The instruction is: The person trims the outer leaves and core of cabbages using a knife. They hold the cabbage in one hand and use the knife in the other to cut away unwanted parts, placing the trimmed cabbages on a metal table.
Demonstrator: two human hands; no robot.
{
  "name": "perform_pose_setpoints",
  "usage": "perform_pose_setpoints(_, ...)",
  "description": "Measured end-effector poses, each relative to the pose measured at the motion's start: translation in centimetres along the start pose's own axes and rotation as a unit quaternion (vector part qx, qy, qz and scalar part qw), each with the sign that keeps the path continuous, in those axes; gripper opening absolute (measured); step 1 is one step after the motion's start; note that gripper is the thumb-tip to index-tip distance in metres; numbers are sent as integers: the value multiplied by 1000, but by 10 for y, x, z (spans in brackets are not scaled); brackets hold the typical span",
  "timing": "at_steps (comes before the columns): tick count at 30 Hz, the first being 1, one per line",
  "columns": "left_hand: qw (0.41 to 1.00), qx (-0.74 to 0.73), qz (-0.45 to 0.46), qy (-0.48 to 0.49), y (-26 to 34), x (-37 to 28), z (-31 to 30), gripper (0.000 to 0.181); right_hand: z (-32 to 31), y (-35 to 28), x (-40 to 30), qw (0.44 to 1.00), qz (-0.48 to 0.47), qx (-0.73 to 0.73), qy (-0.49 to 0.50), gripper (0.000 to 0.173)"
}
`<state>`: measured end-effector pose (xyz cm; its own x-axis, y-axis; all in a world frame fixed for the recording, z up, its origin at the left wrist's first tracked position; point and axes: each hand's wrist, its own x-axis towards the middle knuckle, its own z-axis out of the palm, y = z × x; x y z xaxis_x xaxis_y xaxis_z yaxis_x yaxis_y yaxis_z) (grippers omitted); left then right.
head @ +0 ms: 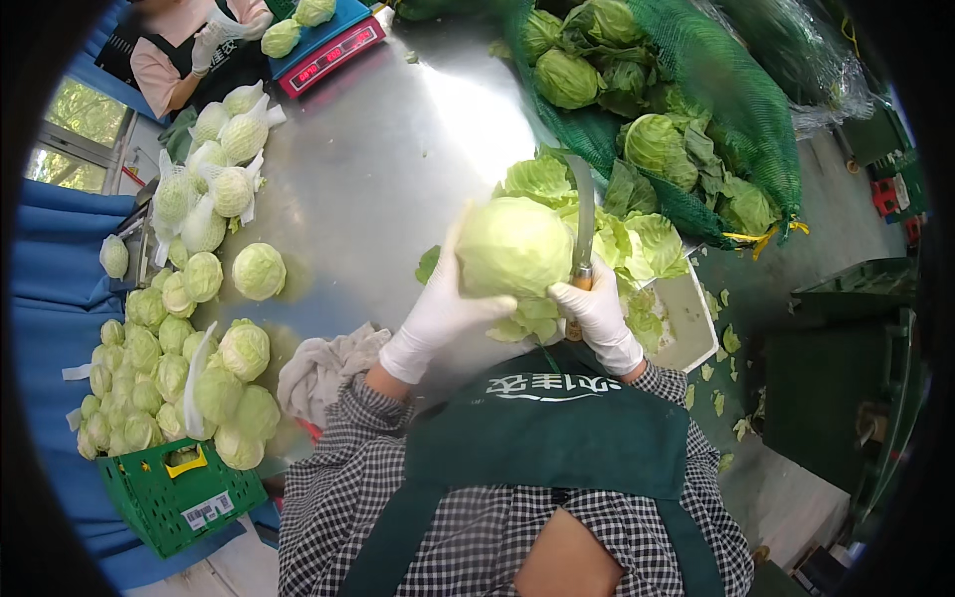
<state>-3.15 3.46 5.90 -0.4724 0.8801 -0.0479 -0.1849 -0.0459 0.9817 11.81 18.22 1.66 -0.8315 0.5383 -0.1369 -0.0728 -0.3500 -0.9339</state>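
A pale green cabbage head (515, 248) is held up in front of me. My left hand (451, 298), in a white glove, grips its left side, the thumb along its lower edge. My right hand (597, 302), gloved too, is closed around the wooden handle of a curved knife (583, 216), its thumb near the cabbage's lower right. The blade points away from me, beside the cabbage. Loose outer leaves (656, 242) lie behind and to the right, partly over a white bin (697, 321). Left of my left hand, a crumpled grey cloth (328, 373) rests on the metal table (351, 172).
Trimmed cabbages (149, 366) and net-wrapped ones (242, 138) cover the table's left side, above a green crate (183, 496). A green mesh sack of cabbages (746, 127) lies at the back right. A co-worker (201, 52) stands by a red scale (328, 56). Leaf scraps litter the floor.
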Motion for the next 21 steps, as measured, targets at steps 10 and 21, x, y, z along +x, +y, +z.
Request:
perform_pose_setpoints(10,993,-80,70,52,-26,0,-8,117,15,-22,-1,936,-260,-232,-56,90)
perform_pose_setpoints(21,969,-231,63,67,-16,-17,-49,104,28,-14,-11,996,89,-2,-25,34)
